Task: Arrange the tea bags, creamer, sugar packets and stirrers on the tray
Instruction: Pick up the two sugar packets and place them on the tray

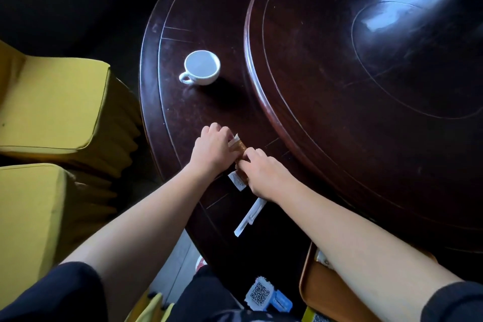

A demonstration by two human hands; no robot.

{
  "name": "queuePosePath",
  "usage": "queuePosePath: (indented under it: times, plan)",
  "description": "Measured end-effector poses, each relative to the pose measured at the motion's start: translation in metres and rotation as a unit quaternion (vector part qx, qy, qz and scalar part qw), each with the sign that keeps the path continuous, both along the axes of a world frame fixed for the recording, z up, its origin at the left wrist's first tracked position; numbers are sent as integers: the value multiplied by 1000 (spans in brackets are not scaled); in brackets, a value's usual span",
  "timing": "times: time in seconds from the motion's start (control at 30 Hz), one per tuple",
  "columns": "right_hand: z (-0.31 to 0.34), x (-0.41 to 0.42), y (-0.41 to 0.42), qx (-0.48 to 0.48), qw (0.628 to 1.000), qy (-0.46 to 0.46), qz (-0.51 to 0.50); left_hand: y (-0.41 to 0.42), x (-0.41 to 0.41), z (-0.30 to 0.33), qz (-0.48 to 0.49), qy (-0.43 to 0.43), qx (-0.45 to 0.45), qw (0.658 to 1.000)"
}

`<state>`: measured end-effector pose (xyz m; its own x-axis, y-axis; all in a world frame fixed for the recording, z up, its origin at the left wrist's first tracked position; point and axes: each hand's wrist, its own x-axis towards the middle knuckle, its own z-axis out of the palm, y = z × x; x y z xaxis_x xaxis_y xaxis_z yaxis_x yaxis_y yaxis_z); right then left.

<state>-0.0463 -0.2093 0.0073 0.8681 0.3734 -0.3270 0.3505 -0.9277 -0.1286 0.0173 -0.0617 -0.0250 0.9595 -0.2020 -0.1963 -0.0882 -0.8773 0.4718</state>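
Note:
On the dark round table, my left hand and my right hand meet over a small bundle of packets, brown and white, with both sets of fingers closed on it. A white packet pokes out below the hands. A long white wrapped stirrer lies on the table under my right wrist. The brown tray sits at the lower right, mostly hidden by my right forearm, with a light packet on it.
A white cup stands on the table beyond the hands. A raised wooden turntable fills the right side. Yellow covered chairs stand at the left. A tag with a QR code hangs near my body.

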Motion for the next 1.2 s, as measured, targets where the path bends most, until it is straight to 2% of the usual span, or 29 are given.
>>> queuePosePath:
  times: [0.2, 0.43, 0.5, 0.67, 0.93, 1.03, 1.2]
  plan:
    - [2, -8, -2, 19, 999, -15, -32, 0, -2, 9, 104, 65, -128, 984]
    - [20, -34, -8, 117, 973, 79, -180, 26, -20, 20, 111, 110, -207, 966]
    - [24, -45, -9, 156, 950, 97, -253, 33, -27, 25, 106, 124, -224, 961]
    - [30, -80, -17, 252, 881, 68, -395, 37, -48, 35, 99, 164, -262, 946]
    - [18, -156, -64, 348, 793, 50, -497, -6, -106, 55, 34, 209, -242, 947]
    - [15, -191, -87, 373, 754, 49, -538, -38, -133, 60, 6, 234, -238, 942]
    - [8, -247, -129, 391, 679, 47, -619, -94, -182, 52, -72, 229, -183, 954]
